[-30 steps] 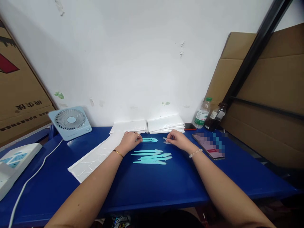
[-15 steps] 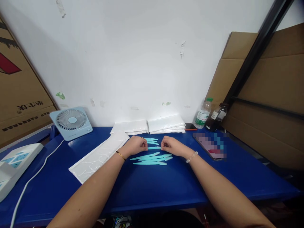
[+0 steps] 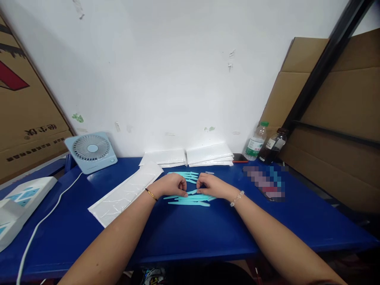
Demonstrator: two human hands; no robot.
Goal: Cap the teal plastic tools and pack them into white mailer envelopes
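Several turquoise eyebrow razors (image 3: 189,204) lie in a loose pile before me, handles pointing left. My left hand (image 3: 171,184) is closed with thumb and fingertips on the handle of one razor (image 3: 192,192) at the pile's far side. At the blade end of that same razor, the fingers of my right hand (image 3: 212,185) are pinched together. Beyond my hands lies a second group of turquoise razors (image 3: 185,174), partly hidden by my left hand. A small clear piece like a blade cap (image 3: 209,172) rests past my right hand.
White plastic packets (image 3: 208,154) are stacked against the wall, and another packet (image 3: 124,194) lies beside my left forearm. A blue fan (image 3: 92,149), a power strip (image 3: 25,209) and a white cable stand left. Two bottles (image 3: 257,142) and a phone (image 3: 264,184) are on the right.
The razor held between my hands has joined the far group, and a clear piece now lies beyond my right hand. Both hands have come nearer to me, onto another razor from the near pile.
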